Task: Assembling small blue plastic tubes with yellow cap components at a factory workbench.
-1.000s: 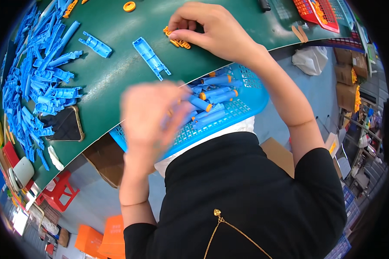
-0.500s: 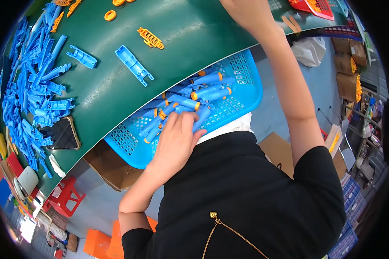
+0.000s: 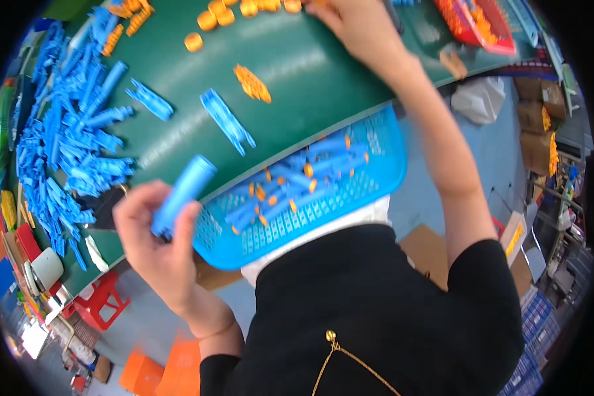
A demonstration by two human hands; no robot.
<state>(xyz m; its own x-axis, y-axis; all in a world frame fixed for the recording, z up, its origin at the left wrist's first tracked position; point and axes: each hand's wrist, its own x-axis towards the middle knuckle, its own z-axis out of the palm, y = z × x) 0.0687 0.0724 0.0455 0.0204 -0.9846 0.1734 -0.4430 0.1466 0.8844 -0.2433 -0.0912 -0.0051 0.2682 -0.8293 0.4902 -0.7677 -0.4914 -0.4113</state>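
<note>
My left hand point(image 3: 158, 244) is closed around a blue plastic tube point(image 3: 190, 185), held tilted over the table's near edge. My right hand point(image 3: 366, 33) reaches to the far side of the table, beside a row of round orange caps point(image 3: 249, 8). Its fingertips meet the upper picture edge, so any grip there is hidden. Between me and the table sits a blue perforated basket point(image 3: 386, 148) with several blue tubes point(image 3: 290, 165) banded in orange. Two blue half-shell parts point(image 3: 226, 122) point(image 3: 150, 100) and an orange toothed piece point(image 3: 252, 84) lie on the green tabletop.
A big heap of blue plastic parts point(image 3: 72, 132) covers the table's left side, partly over a dark phone point(image 3: 102, 210). At the far right stands a red basket point(image 3: 505, 47) with orange pieces. A red stool point(image 3: 102, 303) and orange boxes point(image 3: 142, 373) are on the floor.
My left hand has risen out of the basket and moved left, now holding a blue tube. My right hand has shifted left to the orange caps. The view has tilted, showing more caps.
</note>
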